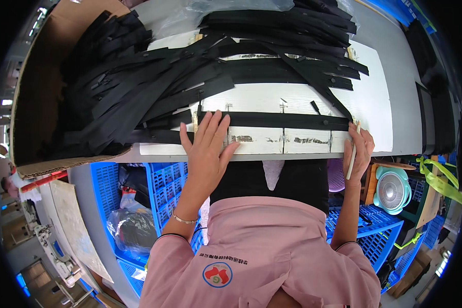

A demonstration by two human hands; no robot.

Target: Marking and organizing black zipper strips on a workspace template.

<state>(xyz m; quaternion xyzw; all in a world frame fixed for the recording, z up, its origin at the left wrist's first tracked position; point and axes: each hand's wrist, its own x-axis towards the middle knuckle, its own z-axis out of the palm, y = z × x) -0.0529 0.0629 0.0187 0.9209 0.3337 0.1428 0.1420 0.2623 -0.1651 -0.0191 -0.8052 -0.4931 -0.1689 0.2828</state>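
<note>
A black zipper (277, 120) lies straight across a white board (262, 97), near the table's front edge. My left hand (208, 138) rests flat on its left end, fingers spread and pressing it down. At the right end, my right hand (360, 149) is closed around a slim white pencil (351, 161), its fingertips touching the zipper's tip. Dark marks and thin lines run over the board on both sides of the zipper. Another black zipper (318, 84) slants down from the pile to my right fingertips.
A heap of black zippers (154, 92) spills from a cardboard box (41, 77) at the left. A stack of more zippers (277, 23) lies at the back. Below the table are blue crates (167, 179) and a turquoise fan (392, 190) at the right.
</note>
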